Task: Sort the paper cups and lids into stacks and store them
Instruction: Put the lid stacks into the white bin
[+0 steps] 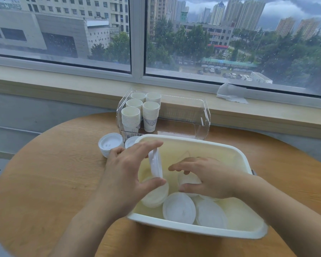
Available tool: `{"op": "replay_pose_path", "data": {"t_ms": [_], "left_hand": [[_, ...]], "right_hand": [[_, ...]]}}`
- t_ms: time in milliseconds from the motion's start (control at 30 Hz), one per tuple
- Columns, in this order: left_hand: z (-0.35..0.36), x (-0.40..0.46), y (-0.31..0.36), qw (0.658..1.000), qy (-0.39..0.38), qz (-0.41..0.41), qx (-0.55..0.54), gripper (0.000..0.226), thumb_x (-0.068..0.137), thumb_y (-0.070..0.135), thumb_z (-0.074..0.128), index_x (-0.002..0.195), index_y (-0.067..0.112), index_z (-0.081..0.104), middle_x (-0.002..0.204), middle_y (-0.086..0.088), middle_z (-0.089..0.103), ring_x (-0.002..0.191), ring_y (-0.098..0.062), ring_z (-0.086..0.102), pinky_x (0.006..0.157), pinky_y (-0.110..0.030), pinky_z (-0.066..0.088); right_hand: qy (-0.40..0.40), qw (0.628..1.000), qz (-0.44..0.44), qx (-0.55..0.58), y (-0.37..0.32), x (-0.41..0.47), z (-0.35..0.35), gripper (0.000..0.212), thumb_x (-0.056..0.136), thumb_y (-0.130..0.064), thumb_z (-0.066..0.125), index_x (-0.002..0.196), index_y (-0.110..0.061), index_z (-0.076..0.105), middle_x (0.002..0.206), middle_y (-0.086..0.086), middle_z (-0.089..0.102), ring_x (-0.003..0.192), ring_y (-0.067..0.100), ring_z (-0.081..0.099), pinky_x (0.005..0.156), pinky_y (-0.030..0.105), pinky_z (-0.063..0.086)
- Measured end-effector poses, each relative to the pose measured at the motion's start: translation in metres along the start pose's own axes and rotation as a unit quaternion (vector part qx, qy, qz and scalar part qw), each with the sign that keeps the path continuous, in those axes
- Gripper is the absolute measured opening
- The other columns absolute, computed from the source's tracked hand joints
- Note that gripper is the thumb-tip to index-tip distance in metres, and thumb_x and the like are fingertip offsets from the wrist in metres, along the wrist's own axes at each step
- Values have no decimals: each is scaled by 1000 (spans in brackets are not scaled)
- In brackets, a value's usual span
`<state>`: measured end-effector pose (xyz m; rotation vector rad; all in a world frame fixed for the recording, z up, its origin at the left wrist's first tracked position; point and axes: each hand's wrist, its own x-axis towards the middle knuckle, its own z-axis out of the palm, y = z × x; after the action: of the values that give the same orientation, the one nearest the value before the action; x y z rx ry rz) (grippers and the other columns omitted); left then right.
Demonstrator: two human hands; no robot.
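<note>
A cream plastic tub sits on the round wooden table and holds several loose white lids. My left hand grips a small stack of white lids on edge between thumb and fingers, above the tub's left side. My right hand reaches down into the tub, fingers curved around a lid there. Several stacks of paper cups stand in the left part of a clear acrylic bin behind the tub. A stack of lids rests on the table left of the tub.
A second lid pile sits partly hidden behind the tub's far left corner. A crumpled white tissue lies on the window sill. The right part of the acrylic bin holds nothing I can see.
</note>
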<state>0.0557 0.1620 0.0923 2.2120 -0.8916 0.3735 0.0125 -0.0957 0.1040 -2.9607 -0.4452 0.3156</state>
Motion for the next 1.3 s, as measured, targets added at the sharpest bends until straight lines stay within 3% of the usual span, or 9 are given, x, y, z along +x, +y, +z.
{"op": "replay_pose_path", "data": {"t_ms": [100, 200, 400, 533, 700, 833, 1033, 1133, 1300], "left_hand": [[1, -2, 1, 1000, 15, 3, -9, 73, 73, 59, 77, 140, 44, 55, 127, 42, 52, 118, 29, 34, 102, -33, 36], [2, -5, 3, 999, 34, -3, -19, 73, 70, 53, 80, 139, 40, 58, 122, 46, 49, 116, 36, 28, 95, -28, 36], [1, -5, 2, 999, 34, -10, -4, 76, 73, 47, 80, 143, 40, 53, 127, 51, 42, 117, 36, 29, 97, -24, 34], [2, -4, 2, 999, 32, -13, 1, 77, 76, 44, 83, 145, 42, 51, 129, 49, 42, 118, 35, 29, 99, -26, 32], [2, -5, 1, 999, 29, -22, -2, 83, 74, 34, 94, 144, 43, 51, 122, 54, 42, 116, 37, 27, 98, -25, 31], [0, -6, 3, 999, 28, -23, -1, 79, 74, 42, 89, 142, 48, 49, 123, 65, 32, 114, 40, 24, 97, -23, 29], [-2, -6, -4, 999, 19, -32, -9, 79, 72, 41, 91, 142, 45, 53, 118, 59, 43, 114, 39, 26, 97, -24, 31], [-3, -6, -8, 999, 21, -38, -6, 77, 72, 49, 87, 142, 45, 54, 115, 51, 46, 115, 36, 30, 96, -27, 33], [-5, -5, -5, 999, 27, -34, -15, 75, 71, 56, 78, 141, 48, 52, 120, 63, 37, 113, 35, 32, 97, -23, 32]], "right_hand": [[-5, 999, -43, -2, -9, 2, -1, 52, 102, -57, 55, 150, -57, 34, 151, -24, 43, 134, 10, 49, 106, 41, 46], [-30, 996, -69, -39, -18, 7, -1, 45, 107, -46, 53, 150, -52, 41, 153, -22, 40, 137, 11, 45, 99, 31, 42], [-55, 994, -77, -56, -17, 15, 11, 40, 109, -30, 51, 147, -42, 52, 141, -10, 57, 131, 18, 50, 105, 43, 45], [-52, 995, -69, -43, -14, 18, 14, 35, 108, -26, 51, 139, -37, 63, 132, -14, 65, 124, 14, 51, 101, 39, 46], [7, 997, -60, -44, -11, 16, 8, 20, 101, -31, 62, 117, -35, 72, 115, -16, 70, 110, 11, 57, 91, 37, 48], [43, 996, -64, -46, -10, 17, 8, 15, 99, -28, 66, 110, -32, 75, 108, -13, 72, 105, 14, 58, 88, 38, 49], [145, 986, -73, -32, 1, 13, -2, 6, 88, -24, 78, 91, -28, 74, 88, -13, 70, 87, 14, 59, 77, 39, 52], [182, 982, -40, -7, 8, 3, -15, 7, 92, -34, 75, 88, -35, 69, 85, -21, 62, 81, 1, 52, 75, 29, 46], [232, 970, -7, 68, 2, -13, -25, 15, 94, -31, 76, 84, -35, 66, 81, -22, 59, 81, 5, 57, 70, 12, 39]]}}
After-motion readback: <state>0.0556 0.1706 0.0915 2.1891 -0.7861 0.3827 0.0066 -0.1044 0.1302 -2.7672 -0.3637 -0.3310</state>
